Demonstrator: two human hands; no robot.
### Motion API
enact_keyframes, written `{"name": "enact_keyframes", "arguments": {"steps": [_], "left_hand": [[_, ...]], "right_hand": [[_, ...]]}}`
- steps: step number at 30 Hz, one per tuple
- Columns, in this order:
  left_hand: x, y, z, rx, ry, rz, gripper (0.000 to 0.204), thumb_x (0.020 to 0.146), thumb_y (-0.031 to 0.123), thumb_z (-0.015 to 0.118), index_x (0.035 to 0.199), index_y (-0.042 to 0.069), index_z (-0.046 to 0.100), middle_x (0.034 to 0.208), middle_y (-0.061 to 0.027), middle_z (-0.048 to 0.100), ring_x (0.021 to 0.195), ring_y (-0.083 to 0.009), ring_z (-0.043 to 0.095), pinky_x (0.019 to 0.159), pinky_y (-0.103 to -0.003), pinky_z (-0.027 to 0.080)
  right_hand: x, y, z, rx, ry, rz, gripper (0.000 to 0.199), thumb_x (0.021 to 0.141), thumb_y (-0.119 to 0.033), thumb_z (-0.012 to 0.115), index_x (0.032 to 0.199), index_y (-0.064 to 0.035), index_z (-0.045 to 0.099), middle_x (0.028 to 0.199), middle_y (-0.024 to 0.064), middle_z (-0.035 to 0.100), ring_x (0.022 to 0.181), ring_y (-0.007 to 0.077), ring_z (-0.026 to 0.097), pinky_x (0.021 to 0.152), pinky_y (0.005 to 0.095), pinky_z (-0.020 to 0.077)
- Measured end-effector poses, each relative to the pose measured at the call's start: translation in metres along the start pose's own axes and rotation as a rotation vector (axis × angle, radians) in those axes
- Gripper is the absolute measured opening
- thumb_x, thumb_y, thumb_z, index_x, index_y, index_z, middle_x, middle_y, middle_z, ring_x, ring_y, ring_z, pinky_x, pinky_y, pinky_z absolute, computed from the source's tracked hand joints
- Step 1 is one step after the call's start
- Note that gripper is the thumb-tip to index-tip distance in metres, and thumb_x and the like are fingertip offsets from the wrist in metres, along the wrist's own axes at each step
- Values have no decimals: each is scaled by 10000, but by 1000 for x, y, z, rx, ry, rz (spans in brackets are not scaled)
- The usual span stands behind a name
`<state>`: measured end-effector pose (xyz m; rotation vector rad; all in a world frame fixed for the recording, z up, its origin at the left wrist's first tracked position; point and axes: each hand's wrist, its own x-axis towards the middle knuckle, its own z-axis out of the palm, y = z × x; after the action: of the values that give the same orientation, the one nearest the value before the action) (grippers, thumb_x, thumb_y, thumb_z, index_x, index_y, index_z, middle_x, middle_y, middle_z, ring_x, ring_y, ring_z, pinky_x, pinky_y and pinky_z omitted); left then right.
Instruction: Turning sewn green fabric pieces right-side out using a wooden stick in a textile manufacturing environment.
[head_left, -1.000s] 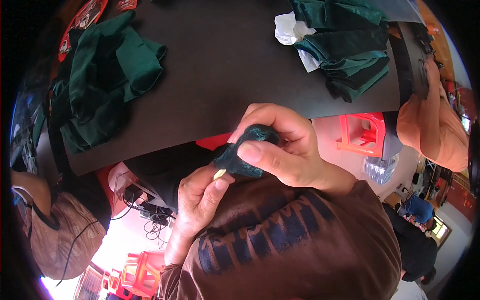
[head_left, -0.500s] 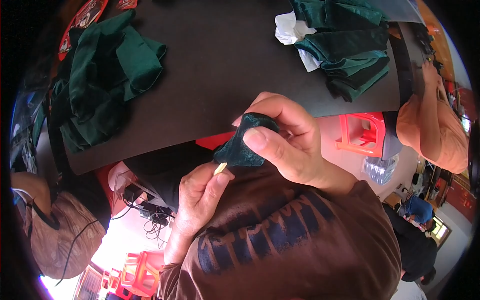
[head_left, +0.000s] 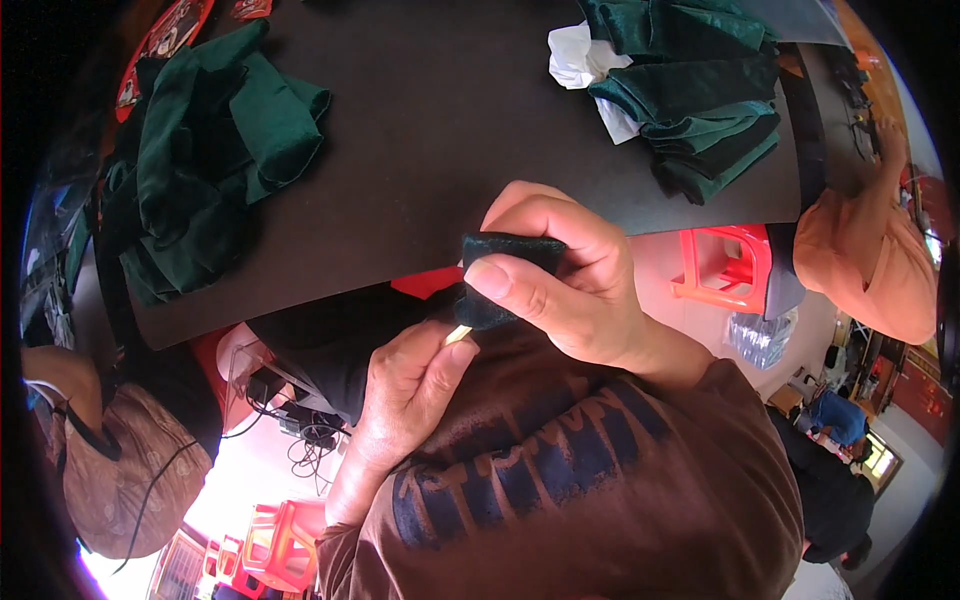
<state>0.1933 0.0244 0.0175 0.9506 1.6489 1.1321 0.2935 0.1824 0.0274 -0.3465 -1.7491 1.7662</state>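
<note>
Between the thumb and fingers of my right hand [head_left: 565, 265] is a small piece of dark green velvet fabric [head_left: 515, 247], held up in front of my chest near the table's edge. My left hand [head_left: 415, 385] is closed in a pinch on a thin pale yellow stick [head_left: 459, 334], whose visible end meets the lower left corner of the fabric. Whether the stick runs inside the fabric is hidden. Larger heaps of the same green velvet lie on the dark table, one velvet heap [head_left: 200, 150] at the left and another velvet pile [head_left: 700, 95] at the far right.
The dark table [head_left: 400, 130] spans the space ahead. White crumpled paper [head_left: 580, 58] sticks out beside the right pile. A red stool [head_left: 725, 270] stands right of the table's edge. One person in orange [head_left: 870, 260] works at the right; another person in patterned brown [head_left: 135, 460] is at the left.
My right hand has shifted slightly left over the fabric, which now looks more folded and compact. My left hand has moved a little right with the stick.
</note>
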Motion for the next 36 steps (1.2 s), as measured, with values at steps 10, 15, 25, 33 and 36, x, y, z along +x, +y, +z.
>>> {"name": "enact_keyframes", "arguments": {"steps": [10, 15, 25, 33, 36], "left_hand": [[2, -1, 6, -72, -16, -24, 187, 876, 154, 544, 814, -23, 544, 673, -104, 505, 588, -193, 470, 558, -283, 399], [3, -1, 5, -45, -21, -38, 179, 871, 152, 550, 822, -21, 550, 673, -107, 504, 587, -197, 475, 555, -285, 398], [2, -4, 4, -43, -9, -22, 173, 871, 145, 552, 830, -23, 558, 671, -106, 510, 578, -191, 478, 544, -282, 396], [-1, -5, 5, -35, 8, 3, 189, 872, 147, 554, 799, -27, 541, 645, -103, 486, 560, -187, 453, 530, -288, 386], [-1, -6, 4, -40, 6, -10, 194, 873, 148, 553, 793, -28, 538, 641, -103, 480, 557, -190, 444, 529, -289, 384]], "right_hand": [[0, -2, -4, 8, -75, 57, 102, 777, -36, 643, 800, 19, 559, 764, 51, 525, 632, 72, 445, 556, 212, 343], [0, -1, -2, 54, -43, 41, 105, 777, -34, 642, 814, 16, 556, 769, 52, 527, 650, 71, 451, 568, 211, 346], [0, 0, 0, 3, -47, 50, 96, 787, -38, 634, 819, 12, 558, 779, 51, 529, 668, 72, 456, 581, 209, 353], [-2, 1, 6, 13, 17, 52, 136, 798, -112, 663, 810, -7, 579, 709, 24, 513, 599, 69, 461, 509, 214, 345], [-2, 2, 9, -1, 34, 38, 133, 799, -111, 662, 801, -8, 577, 702, 22, 508, 596, 68, 459, 505, 217, 344]]}}
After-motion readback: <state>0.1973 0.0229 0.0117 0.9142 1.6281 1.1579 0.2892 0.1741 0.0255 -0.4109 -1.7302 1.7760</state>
